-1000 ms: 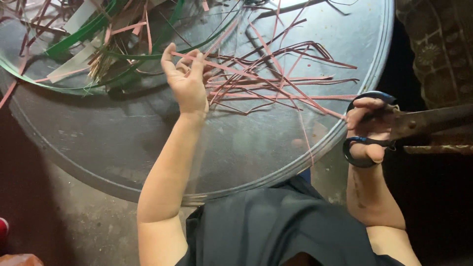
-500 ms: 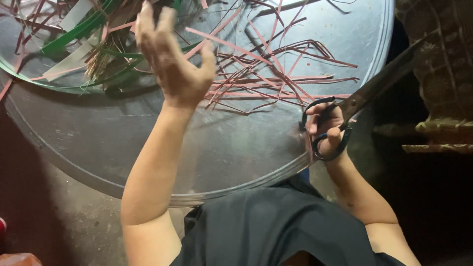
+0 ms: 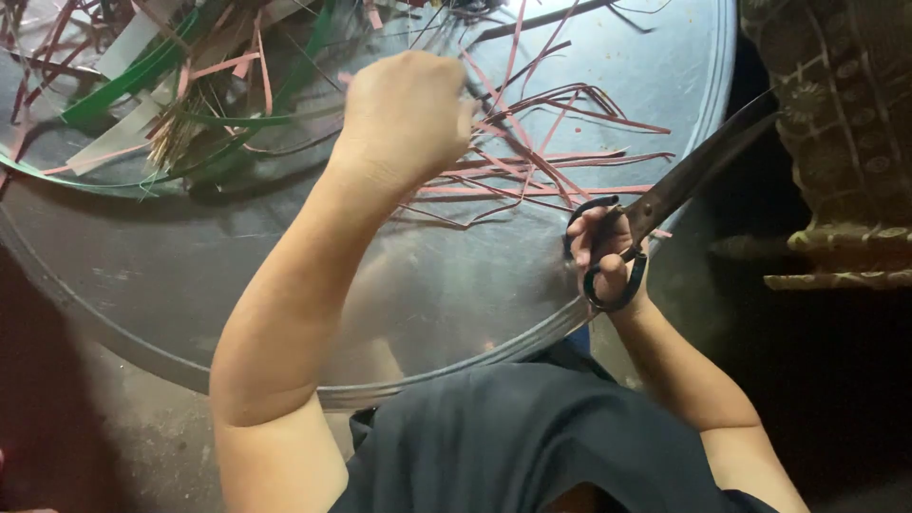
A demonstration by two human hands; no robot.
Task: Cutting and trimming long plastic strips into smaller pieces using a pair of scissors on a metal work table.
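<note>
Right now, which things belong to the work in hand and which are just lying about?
In hand:
left hand closed among the pink strips
right hand holding scissors
round metal tray

Lying about:
green strips
white strips
patterned object at right

The left hand [image 3: 404, 119] is bunched into a fist over the pink strips [image 3: 532, 171] scattered across the round metal tray [image 3: 446, 294]. The right hand [image 3: 608, 252], at the tray's right edge, grips black-handled scissors [image 3: 679, 190], blades together and angled up past the rim. Green and pale strips [image 3: 142, 85] pile at the tray's far left edge.
</note>
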